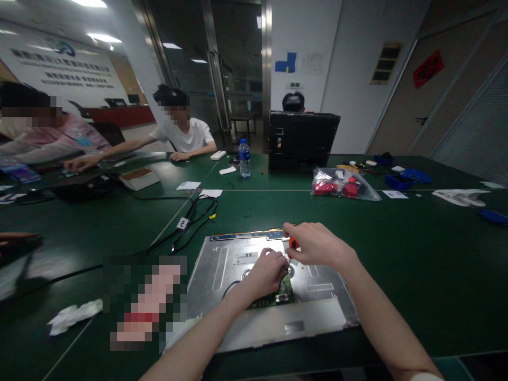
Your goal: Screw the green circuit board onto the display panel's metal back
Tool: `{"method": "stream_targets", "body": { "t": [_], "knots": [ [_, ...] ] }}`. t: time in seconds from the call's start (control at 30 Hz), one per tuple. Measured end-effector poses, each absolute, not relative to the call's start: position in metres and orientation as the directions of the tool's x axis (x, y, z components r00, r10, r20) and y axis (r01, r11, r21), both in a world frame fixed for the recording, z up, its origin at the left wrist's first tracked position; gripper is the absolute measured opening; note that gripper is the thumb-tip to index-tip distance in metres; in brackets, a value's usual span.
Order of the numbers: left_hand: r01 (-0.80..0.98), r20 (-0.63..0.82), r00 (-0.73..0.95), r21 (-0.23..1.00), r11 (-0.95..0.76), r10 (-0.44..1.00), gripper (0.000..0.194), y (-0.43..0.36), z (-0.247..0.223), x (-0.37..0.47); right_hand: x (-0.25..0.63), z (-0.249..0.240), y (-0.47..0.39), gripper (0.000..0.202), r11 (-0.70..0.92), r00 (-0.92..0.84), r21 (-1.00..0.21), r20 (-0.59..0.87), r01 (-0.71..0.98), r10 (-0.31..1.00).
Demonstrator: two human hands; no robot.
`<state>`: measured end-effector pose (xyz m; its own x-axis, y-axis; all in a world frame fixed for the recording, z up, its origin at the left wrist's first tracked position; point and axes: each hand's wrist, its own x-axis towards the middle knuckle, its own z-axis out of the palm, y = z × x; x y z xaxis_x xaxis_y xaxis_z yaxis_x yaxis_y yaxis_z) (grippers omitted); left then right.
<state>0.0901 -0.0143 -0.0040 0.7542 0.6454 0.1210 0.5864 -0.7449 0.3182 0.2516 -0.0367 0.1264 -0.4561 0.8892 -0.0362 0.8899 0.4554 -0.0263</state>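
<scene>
1. Right hand point(317, 242) grips an orange-handled screwdriver point(293, 243), shaft pointing down.
2. Left hand point(266, 271) — fingers curled, contents unclear — is at the green circuit board point(286, 288).
3. The board sits on a metal panel point(313, 315) lying on the green table point(416, 254).

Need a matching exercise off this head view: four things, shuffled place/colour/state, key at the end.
Things:
1. Screwdriver
2. Circuit board
3. Water bottle
4. Plastic bag

Descriptions:
A. Standing upright, blue cap on
B. Clear, with red items inside
C. Gripped in the right hand, orange-red and black handle
D. Green, on the metal panel, partly covered by the left hand

Pairs: 1-C, 2-D, 3-A, 4-B
</scene>
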Motion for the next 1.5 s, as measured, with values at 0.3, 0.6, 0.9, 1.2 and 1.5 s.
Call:
{"method": "stream_targets", "body": {
  "t": [0.3,0.6,0.9,1.2,1.5],
  "knots": [
    [0.587,0.135,0.751,0.312,-0.747,0.646,0.011,-0.0145,-0.0046,0.0900,0.2517,0.1261,-0.0368,0.016,0.471,-0.471,-0.017,-0.022,0.882,0.882],
    [0.579,0.143,0.753,0.319,-0.750,0.643,0.010,-0.0134,-0.0062,0.0894,0.2497,0.1274,-0.0356,0.025,0.421,-0.420,-0.001,-0.041,0.907,0.906],
    [0.580,0.146,0.751,0.321,-0.749,0.644,0.011,-0.0133,-0.0067,0.0897,0.2515,0.1264,-0.0346,0.026,0.443,-0.444,-0.036,-0.050,0.896,0.894],
    [0.581,0.139,0.754,0.318,-0.750,0.642,0.010,-0.0142,-0.0055,0.0897,0.2507,0.1267,-0.0355,0.021,0.414,-0.414,-0.013,-0.037,0.910,0.909],
    [0.588,0.129,0.756,0.298,-0.752,0.642,0.011,-0.0140,-0.0066,0.0903,0.2510,0.1264,-0.0340,0.022,0.405,-0.404,0.000,-0.036,0.915,0.914]
  ]
}}
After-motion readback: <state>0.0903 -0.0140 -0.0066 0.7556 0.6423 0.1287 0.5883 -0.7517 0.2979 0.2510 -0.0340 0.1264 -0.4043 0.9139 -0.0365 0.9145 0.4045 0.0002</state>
